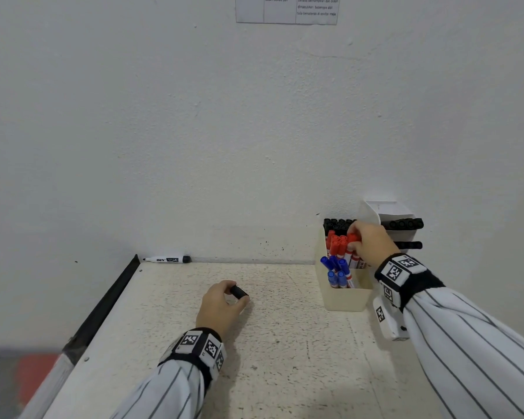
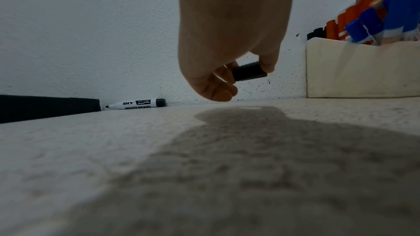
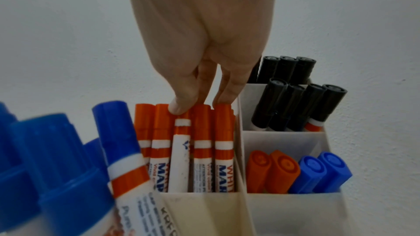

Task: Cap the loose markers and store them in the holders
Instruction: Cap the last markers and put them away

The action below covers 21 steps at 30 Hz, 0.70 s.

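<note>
A loose black whiteboard marker (image 1: 167, 259) (image 2: 136, 104) lies uncapped against the wall at the table's back left, tip pointing left. My left hand (image 1: 238, 294) (image 2: 247, 76) hovers just above the middle of the table and pinches a black cap (image 1: 239, 292) (image 2: 249, 71) between thumb and fingers. My right hand (image 1: 354, 241) (image 3: 197, 107) is over the cream holder (image 1: 345, 300) (image 3: 204, 209). Its fingertips pinch the top of a red marker (image 3: 180, 152) that stands among the other red markers (image 1: 339, 241).
Blue markers (image 1: 336, 272) fill the holder's front compartment and black markers (image 1: 338, 223) its back. A second white holder (image 1: 387, 211) (image 3: 284, 135) against the wall to the right holds black, red and blue markers. The table's dark left edge (image 1: 103, 303) drops off.
</note>
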Motion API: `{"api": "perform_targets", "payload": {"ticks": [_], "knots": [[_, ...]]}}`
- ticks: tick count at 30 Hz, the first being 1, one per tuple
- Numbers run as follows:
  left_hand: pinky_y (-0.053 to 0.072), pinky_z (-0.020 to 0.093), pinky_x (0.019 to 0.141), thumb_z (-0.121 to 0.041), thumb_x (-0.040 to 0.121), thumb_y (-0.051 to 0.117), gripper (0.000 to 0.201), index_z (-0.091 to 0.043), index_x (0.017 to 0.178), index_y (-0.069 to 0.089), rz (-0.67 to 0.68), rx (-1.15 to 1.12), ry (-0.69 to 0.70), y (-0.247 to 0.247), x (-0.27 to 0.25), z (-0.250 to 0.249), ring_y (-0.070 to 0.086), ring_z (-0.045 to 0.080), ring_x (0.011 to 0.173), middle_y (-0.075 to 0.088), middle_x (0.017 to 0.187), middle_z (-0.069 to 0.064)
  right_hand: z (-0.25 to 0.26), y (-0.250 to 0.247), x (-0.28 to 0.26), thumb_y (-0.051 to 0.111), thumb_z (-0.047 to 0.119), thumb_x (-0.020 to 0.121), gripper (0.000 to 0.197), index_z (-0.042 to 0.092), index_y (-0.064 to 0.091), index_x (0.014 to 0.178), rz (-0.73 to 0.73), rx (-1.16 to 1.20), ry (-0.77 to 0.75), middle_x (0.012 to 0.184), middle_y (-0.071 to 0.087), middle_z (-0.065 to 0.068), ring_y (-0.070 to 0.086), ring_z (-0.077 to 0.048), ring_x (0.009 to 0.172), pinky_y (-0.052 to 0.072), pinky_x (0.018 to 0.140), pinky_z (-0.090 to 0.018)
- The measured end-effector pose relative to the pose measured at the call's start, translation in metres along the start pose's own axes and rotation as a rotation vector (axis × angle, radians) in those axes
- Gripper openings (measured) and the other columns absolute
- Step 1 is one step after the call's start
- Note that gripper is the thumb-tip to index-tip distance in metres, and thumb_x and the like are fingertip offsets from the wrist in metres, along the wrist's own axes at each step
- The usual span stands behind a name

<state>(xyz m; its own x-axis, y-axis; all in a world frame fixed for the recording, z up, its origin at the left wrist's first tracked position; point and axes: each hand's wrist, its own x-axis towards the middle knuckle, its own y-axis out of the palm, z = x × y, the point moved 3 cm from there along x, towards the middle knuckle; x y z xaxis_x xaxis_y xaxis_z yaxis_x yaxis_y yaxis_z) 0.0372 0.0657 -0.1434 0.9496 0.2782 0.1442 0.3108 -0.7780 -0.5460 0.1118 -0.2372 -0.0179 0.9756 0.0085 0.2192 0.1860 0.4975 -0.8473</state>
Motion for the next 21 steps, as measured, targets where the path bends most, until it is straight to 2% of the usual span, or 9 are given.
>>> {"api": "perform_targets", "payload": {"ticks": [2,5,9,14,16,18,21], "knots": [[0.049,0.035,0.086,-0.028,0.079,0.072,0.038,-0.019,0.113,0.058,0.000,-0.008,-0.004,0.000,0.000,0.000,0.055,0.018,0.089,0.055,0.102,-0.003,0.001,0.001,0.002,0.056,-0.001,0.085,0.018,0.007,0.056,0.101,0.030,-0.022,-0.001,0.096,0.063,-0.017,0.060,-0.028,0.085,0.052,0.077,-0.035],[0.049,0.036,0.087,-0.027,0.079,0.072,0.038,-0.018,0.113,0.058,0.001,-0.021,-0.002,0.000,0.000,0.001,0.055,0.019,0.089,0.055,0.102,-0.003,0.002,0.002,0.002,0.045,-0.005,0.087,0.017,0.005,0.054,0.097,0.050,-0.039,0.006,0.093,0.061,-0.017,0.055,-0.023,0.076,0.046,0.064,-0.027],[0.049,0.036,0.088,-0.027,0.079,0.072,0.039,-0.017,0.114,0.058,-0.003,-0.019,0.006,0.000,0.000,0.001,0.055,0.018,0.089,0.055,0.101,-0.004,0.002,-0.004,0.002,0.043,-0.006,0.087,0.021,0.002,0.055,0.102,0.033,-0.021,0.027,0.095,0.058,-0.017,0.052,-0.023,0.081,0.048,0.074,-0.033],[0.048,0.034,0.089,-0.027,0.079,0.072,0.041,-0.017,0.116,0.057,0.005,-0.009,0.017,0.000,-0.001,0.000,0.055,0.018,0.091,0.054,0.101,-0.005,0.003,-0.004,-0.002,0.038,-0.008,0.090,0.027,0.002,0.054,0.109,0.029,0.079,0.024,0.103,0.059,-0.024,0.048,-0.020,0.078,0.042,0.062,-0.026],[0.048,0.034,0.090,-0.027,0.079,0.072,0.041,-0.016,0.116,0.057,0.008,-0.008,0.015,0.000,-0.001,0.000,0.056,0.019,0.094,0.053,0.102,-0.004,0.003,-0.005,-0.002,0.041,-0.004,0.092,0.023,0.002,0.052,0.111,-0.036,0.132,0.038,0.105,0.059,-0.023,0.048,-0.018,0.081,0.040,0.065,-0.025],[0.048,0.035,0.090,-0.027,0.079,0.072,0.042,-0.016,0.117,0.057,0.007,-0.010,0.014,-0.001,-0.001,0.000,0.056,0.020,0.094,0.054,0.103,-0.004,0.006,-0.011,0.000,0.047,0.006,0.094,0.020,0.000,0.050,0.112,-0.131,0.167,0.032,0.108,0.056,-0.018,0.049,-0.020,0.088,0.037,0.073,-0.025],[0.049,0.036,0.089,-0.027,0.079,0.072,0.041,-0.016,0.116,0.057,0.007,-0.010,0.002,-0.001,-0.001,0.001,0.057,0.021,0.094,0.055,0.103,-0.003,0.012,-0.022,0.007,0.050,0.016,0.094,0.024,0.001,0.048,0.112,-0.153,0.144,-0.030,0.108,0.054,-0.015,0.050,-0.021,0.092,0.037,0.079,-0.027]]}}
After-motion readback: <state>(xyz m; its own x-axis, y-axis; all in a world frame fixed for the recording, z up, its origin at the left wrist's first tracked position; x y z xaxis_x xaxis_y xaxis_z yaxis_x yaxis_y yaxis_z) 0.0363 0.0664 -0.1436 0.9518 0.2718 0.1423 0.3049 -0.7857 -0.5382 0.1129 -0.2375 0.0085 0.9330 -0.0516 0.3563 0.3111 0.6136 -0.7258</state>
